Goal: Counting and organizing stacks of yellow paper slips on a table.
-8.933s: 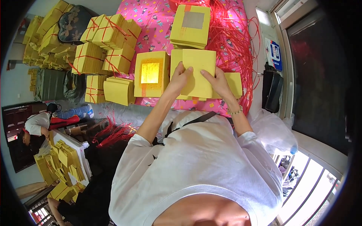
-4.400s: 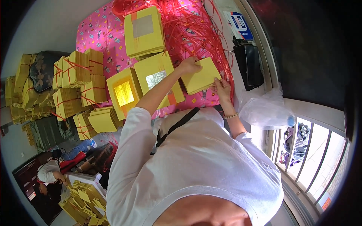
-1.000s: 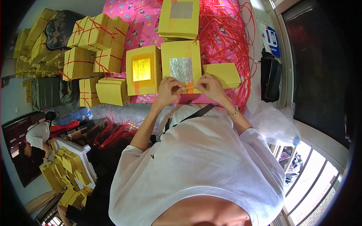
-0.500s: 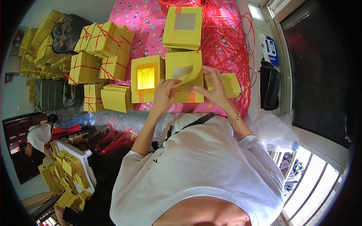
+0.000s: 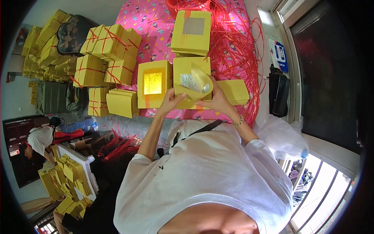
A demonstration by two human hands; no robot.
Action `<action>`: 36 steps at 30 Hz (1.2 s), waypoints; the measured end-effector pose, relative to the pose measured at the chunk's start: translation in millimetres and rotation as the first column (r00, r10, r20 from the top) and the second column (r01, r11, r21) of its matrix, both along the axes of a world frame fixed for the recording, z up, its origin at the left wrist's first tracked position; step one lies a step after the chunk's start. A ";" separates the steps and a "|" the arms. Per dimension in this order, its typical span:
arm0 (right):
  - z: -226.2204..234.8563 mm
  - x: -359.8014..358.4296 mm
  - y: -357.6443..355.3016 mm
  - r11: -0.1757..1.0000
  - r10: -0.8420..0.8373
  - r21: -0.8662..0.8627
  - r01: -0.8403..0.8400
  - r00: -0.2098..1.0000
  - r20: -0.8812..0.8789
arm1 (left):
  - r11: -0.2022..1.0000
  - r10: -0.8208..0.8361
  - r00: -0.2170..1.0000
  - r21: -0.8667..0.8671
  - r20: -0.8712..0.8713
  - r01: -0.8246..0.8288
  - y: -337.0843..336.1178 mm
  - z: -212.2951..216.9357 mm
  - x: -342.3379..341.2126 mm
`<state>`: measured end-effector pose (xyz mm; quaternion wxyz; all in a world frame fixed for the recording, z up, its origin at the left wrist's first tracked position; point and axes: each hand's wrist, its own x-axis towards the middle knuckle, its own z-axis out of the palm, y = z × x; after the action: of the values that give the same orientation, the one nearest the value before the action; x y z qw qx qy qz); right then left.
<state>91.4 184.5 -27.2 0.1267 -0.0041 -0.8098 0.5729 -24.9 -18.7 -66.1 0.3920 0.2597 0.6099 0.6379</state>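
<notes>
A curled sheet of yellow joss paper [image 5: 191, 95] is held at its lower edge between my left hand [image 5: 170, 103] and my right hand [image 5: 219, 101]. My left thumb presses on its near left side. My right thumb lies along the near edge, with the fingers round the curled right side. Beneath it lies a stack of yellow joss paper [image 5: 180, 64] with a silver square. To the left is a stack with a gold foil square [image 5: 153, 83]. Beyond stands another silver-square stack [image 5: 191, 45], and a plain yellow stack [image 5: 233, 90] sits to the right.
Bundles of yellow paper tied with red strips [image 5: 89, 70] are piled on the left of the pink patterned cover [image 5: 152, 43]. Loose red strips [image 5: 233, 50] spread on the right below a red basin [image 5: 187, 4]. Another person [image 5: 41, 138] bends over paper stacks at the far left.
The sheet's near edge has come down toward me and its right side now curls up. Both hands have shifted slightly, and the left fingers have gone under the paper.
</notes>
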 end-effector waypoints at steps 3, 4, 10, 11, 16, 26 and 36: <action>-5.2 0.8 -5.6 0.997 -0.060 -0.050 0.060 0.998 0.006 | 0.984 0.127 0.963 0.154 -0.237 -0.092 14.3 -1.8 2.2; -7.5 1.1 -6.8 0.997 -0.058 -0.049 0.058 0.998 0.006 | 0.983 0.130 0.963 0.155 -0.237 -0.094 18.7 -0.2 3.3; -6.2 -0.5 -13.1 0.996 -0.072 -0.056 0.069 0.996 -0.059 | 0.986 0.148 0.879 0.140 -0.453 -0.094 29.9 -0.5 0.1; -6.4 -0.2 -12.4 0.996 -0.071 -0.058 0.069 0.997 -0.038 | 0.980 0.147 0.925 0.179 -0.351 -0.088 32.7 0.0 2.8; -12.2 0.4 -13.2 0.990 -0.076 -0.118 0.079 0.997 0.025 | 0.960 0.180 0.977 0.239 -0.118 -0.148 42.1 6.4 11.4; 17.5 -7.3 13.8 0.827 -0.086 -0.516 0.222 0.958 0.273 | 0.998 0.047 0.997 0.045 0.056 -0.050 62.2 54.7 1.4; 23.9 -4.7 17.2 0.671 -0.058 -0.677 0.302 0.932 0.358 | 0.998 0.051 0.960 -0.058 0.274 -0.037 75.2 67.2 1.8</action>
<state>86.8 201.7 -3.3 0.0440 -0.2231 -0.5235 0.8211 -23.1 56.6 1.1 0.4652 0.1446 0.5716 0.6603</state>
